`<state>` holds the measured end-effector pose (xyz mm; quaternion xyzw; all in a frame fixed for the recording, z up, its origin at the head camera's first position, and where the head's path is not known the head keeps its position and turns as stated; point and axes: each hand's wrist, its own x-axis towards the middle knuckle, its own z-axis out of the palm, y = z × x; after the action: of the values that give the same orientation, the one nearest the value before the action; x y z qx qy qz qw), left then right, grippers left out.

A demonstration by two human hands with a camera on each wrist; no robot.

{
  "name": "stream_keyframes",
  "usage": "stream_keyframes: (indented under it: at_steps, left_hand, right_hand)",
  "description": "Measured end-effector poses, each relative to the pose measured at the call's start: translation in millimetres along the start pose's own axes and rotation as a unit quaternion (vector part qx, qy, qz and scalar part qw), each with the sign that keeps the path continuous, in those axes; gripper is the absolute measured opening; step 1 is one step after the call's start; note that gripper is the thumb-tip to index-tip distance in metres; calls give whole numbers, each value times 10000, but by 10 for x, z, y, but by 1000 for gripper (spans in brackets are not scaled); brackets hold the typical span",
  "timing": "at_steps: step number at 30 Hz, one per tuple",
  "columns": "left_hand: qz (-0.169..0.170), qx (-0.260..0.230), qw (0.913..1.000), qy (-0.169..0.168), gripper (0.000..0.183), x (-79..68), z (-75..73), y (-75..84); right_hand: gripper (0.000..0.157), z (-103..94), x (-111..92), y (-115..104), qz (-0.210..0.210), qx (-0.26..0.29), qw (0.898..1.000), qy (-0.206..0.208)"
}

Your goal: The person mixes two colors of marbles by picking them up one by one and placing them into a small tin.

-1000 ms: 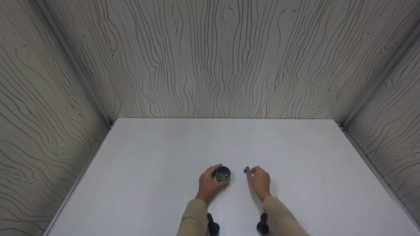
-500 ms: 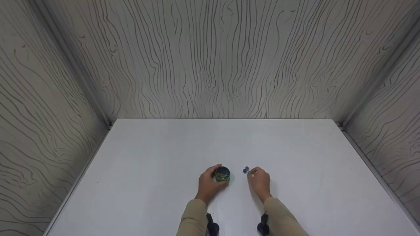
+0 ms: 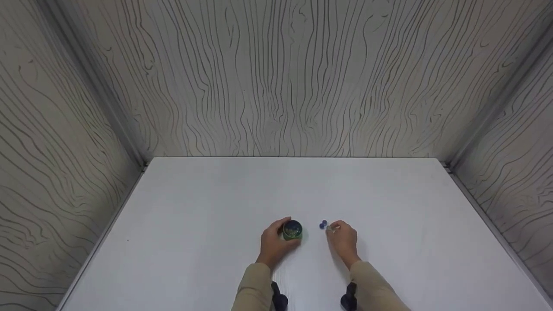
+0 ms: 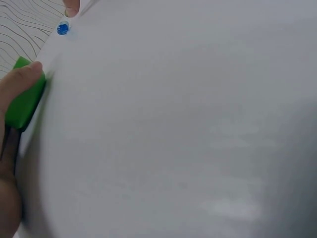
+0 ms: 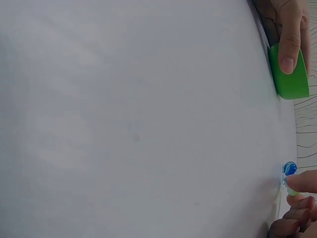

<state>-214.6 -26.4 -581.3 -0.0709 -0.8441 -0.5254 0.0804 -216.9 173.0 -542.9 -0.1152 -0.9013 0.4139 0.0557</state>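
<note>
My left hand (image 3: 274,242) grips a small green cup (image 3: 292,236) standing on the white table, its thumb along the near side. Dark, glassy marbles (image 3: 292,228) show inside the cup. In the left wrist view the thumb presses the cup's green wall (image 4: 24,106). To the right of the cup, my right hand (image 3: 344,242) pinches a pale greenish, clear marble (image 5: 291,191) between thumb and forefinger, low over the table. Just left of those fingertips lie blue glass marbles (image 3: 322,225), close together. One blue marble (image 5: 290,168) shows clearly in the right wrist view.
The white table (image 3: 207,198) stretches around both hands. Wood-grain patterned panels (image 3: 276,86) rise at its back and sides. Dark straps (image 3: 280,299) show at the wrists by the beige sleeves (image 3: 254,285).
The right fingers have drawn slightly right, opening a small gap to the blue marbles. The left hand stays on the green cup. The whole head view has shifted slightly.
</note>
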Motion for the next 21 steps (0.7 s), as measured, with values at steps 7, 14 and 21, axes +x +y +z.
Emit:
stream_keyframes:
  at_steps: [7,14,21]
  left_hand:
    - [-105,-155,9998,-5,64,-18,-7,32]
    - [-149,-260,9996,3,64,-12,-1,29]
    - [-131,-257,9996,-40,64,-13,-19,31]
  right_hand:
    - [13,-26,-35,4,97,90,9999,-12]
    - [14,-59,-60,-1,56,128,9999,-50]
    - [14,-55,-85,-26,94,210,9996,-164]
